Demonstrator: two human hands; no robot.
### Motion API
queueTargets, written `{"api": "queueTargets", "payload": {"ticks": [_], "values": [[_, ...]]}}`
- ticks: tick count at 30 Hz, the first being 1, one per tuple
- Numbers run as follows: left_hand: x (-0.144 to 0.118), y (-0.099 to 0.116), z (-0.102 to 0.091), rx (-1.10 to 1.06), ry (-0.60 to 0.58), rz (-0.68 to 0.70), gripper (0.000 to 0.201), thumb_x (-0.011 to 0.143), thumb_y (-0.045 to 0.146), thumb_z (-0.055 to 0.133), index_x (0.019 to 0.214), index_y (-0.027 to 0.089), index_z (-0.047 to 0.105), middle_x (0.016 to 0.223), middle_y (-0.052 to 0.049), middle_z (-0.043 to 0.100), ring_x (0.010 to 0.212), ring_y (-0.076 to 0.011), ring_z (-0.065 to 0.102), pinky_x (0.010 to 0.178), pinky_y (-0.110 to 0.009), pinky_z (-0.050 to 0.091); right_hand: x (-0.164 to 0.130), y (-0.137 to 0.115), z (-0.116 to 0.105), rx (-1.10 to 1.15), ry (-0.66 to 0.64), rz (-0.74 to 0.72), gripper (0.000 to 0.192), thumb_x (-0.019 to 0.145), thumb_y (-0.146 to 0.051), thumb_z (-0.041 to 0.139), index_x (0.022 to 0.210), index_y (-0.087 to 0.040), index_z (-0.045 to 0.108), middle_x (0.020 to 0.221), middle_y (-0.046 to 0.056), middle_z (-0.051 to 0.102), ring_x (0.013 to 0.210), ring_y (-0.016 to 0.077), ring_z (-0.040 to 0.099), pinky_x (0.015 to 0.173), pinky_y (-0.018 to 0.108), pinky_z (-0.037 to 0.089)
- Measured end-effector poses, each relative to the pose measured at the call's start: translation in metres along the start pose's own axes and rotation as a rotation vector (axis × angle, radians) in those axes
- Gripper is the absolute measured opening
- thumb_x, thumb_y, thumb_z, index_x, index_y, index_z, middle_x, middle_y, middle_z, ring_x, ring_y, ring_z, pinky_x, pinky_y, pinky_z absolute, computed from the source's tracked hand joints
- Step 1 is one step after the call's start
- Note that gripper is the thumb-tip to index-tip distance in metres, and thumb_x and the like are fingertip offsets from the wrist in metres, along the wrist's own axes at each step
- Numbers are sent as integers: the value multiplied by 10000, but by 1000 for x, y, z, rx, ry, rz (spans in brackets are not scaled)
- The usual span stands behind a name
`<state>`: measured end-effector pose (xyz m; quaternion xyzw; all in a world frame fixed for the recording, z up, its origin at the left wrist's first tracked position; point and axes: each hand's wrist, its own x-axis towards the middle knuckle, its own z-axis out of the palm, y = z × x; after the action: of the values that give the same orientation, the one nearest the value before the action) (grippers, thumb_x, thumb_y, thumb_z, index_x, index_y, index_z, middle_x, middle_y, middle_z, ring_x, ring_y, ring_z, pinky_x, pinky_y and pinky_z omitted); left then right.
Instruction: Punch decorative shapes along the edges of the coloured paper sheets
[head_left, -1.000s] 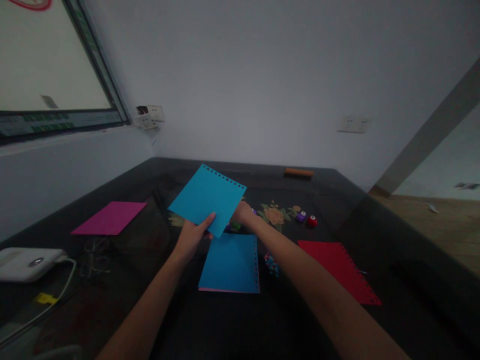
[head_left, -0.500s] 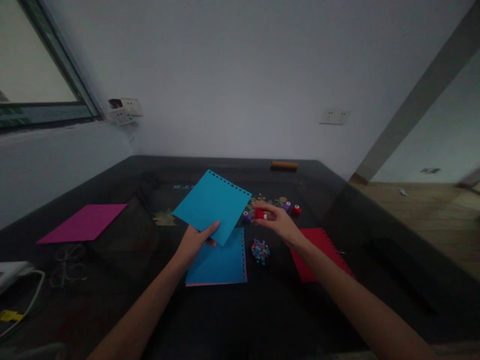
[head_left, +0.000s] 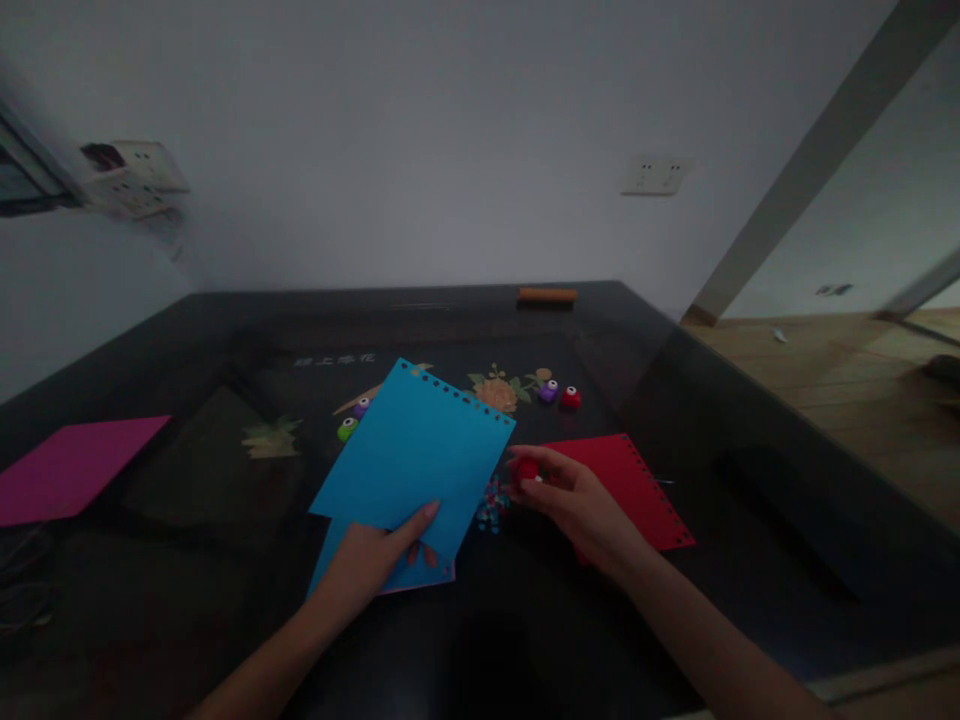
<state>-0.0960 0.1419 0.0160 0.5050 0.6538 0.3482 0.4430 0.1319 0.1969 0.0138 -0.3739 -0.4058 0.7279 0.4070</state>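
Observation:
My left hand [head_left: 382, 555] pinches a bright blue sheet [head_left: 420, 450] with punched holes along its far edge, holding it tilted above the table. Beneath it lies another blue sheet [head_left: 330, 555] with a pink edge showing below. In the fingers of my right hand [head_left: 585, 500] is a small red ball [head_left: 527, 469] with a white eye-like spot. Just left of those fingers sits a spiky blue, red and white ball [head_left: 491, 505], partly covered. A red punched sheet [head_left: 626, 485] lies under and beyond my right wrist.
Beyond my right hand stand a purple eyed ball [head_left: 549, 391] and a red eyed ball [head_left: 571, 398]. Green [head_left: 347, 430] and purple [head_left: 363, 407] balls peek out left of the raised sheet. A magenta sheet [head_left: 82, 460] lies far left; a brown stick [head_left: 547, 295] rests at the back.
My right hand has drawn the red ball nearer to me, beside the spiky ball. The raised blue sheet has come lower and closer. The view has shifted, and the green ball now shows.

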Motion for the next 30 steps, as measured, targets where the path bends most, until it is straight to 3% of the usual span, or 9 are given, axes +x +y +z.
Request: {"api": "queueTargets", "payload": {"ticks": [3,5,8,11,14,18,24,27,30], "values": [[-2,3,-2,15,6,-36,446,710,542,577,395,227,594,452,-41,625,474,-214,560,606,-312,443,-2,2,1,116,-78,71,402,704,-245,730,1089,-210,617,1074,61,649,932,174,645,918,363,466],[-3,5,-3,34,18,-50,443,693,552,586,381,238,580,441,-39,627,473,-222,561,609,-320,447,-3,1,2,146,-95,118,421,692,-243,743,1093,-209,617,1070,69,654,921,180,652,904,371,476],[-4,6,-5,47,-16,-27,413,662,553,601,376,258,565,405,-21,614,444,-221,549,632,-332,461,-3,1,2,133,-52,154,409,672,-252,758,1057,-193,634,954,60,681,765,149,665,727,297,529],[-5,8,-5,69,-1,-18,384,674,515,605,383,268,566,401,-6,607,438,-216,540,671,-335,463,-1,6,0,105,11,143,341,650,-261,770,955,-168,652,843,40,685,641,112,633,568,222,492],[-7,8,-6,92,49,1,383,690,489,610,375,273,571,422,-4,615,473,-220,556,734,-335,457,1,12,-1,198,45,116,347,597,-219,804,885,-182,615,824,16,685,727,143,659,693,274,516],[-4,2,-9,150,15,64,372,657,510,627,363,287,578,419,-8,621,480,-231,567,781,-366,453,0,13,3,296,38,101,333,607,-186,797,855,-195,576,822,1,687,795,160,671,831,349,510],[2,-12,-14,220,4,85,334,672,478,619,401,285,604,449,-6,642,491,-231,588,793,-382,462,-4,7,9,241,40,99,305,669,-240,757,932,-166,623,939,57,688,827,163,665,821,333,521],[4,-20,-18,300,-27,157,195,642,415,648,496,287,663,481,1,659,528,-233,617,733,-350,493,-4,7,9,243,41,94,290,681,-249,749,930,-156,633,915,67,697,788,163,672,796,327,527],[3,-23,-21,419,-9,264,195,704,392,593,579,286,700,508,9,672,563,-218,641,736,-327,507,-4,6,9,253,31,92,291,683,-252,750,935,-163,634,894,59,703,761,161,679,785,327,532]]}}
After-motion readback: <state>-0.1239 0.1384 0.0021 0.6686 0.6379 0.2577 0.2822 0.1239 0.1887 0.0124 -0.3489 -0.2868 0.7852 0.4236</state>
